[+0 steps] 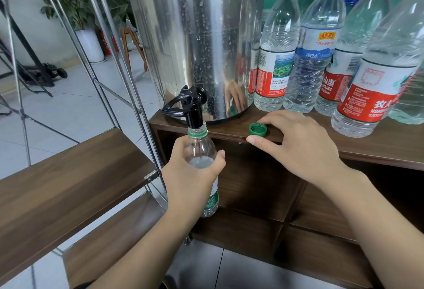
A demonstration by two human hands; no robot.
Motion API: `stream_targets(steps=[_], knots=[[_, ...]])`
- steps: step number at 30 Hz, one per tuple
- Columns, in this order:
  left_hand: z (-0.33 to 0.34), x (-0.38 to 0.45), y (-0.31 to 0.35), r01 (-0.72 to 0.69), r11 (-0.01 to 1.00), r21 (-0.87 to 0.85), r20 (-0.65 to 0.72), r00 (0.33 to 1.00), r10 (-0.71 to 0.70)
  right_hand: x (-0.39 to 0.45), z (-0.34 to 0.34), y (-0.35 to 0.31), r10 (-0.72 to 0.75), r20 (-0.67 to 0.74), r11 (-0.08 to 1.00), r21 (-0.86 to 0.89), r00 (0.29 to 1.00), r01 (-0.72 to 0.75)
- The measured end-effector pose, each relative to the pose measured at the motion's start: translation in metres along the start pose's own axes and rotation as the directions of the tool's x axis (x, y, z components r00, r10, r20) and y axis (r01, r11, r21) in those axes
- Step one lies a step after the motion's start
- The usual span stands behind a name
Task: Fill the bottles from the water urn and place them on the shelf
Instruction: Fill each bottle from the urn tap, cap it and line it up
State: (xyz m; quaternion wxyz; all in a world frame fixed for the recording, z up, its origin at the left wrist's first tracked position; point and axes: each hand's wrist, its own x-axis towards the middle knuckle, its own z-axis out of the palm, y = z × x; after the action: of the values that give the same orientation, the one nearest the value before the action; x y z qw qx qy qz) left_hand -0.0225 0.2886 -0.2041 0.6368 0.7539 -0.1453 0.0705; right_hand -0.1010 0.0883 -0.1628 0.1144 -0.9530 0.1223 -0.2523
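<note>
Head view, centre frame: the left hand point(195, 174) grips the open bottle point(202, 162), fingers wrapped round it, mouth up at the urn point(183, 36) spout point(195, 116). The right hand point(298, 142) rests relaxed beside the green cap point(258, 129) on the tabletop point(378, 148) (holding nothing). Best keep the neck centred under the spout and the bottle upright.

green cap point(258, 129), silver urn point(195, 36), black tap point(191, 107).
</note>
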Motion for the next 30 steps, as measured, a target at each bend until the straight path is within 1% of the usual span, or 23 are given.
stream_targets(steps=[23,30], knots=[[0.0002,0.0,0.0,-0.006,1.0,0.003,0.008,1.0,0.006,-0.0006,-0.0029,-0.0024,0.008,0.024,0.999,-0.033,1.0,-0.008],[0.0001,0.0007,-0.0014,-0.008,1.0,0.006,0.001,1.0,0.008,0.0001,-0.0003,-0.0017,0.002,0.01,0.999,-0.032,1.0,-0.001]])
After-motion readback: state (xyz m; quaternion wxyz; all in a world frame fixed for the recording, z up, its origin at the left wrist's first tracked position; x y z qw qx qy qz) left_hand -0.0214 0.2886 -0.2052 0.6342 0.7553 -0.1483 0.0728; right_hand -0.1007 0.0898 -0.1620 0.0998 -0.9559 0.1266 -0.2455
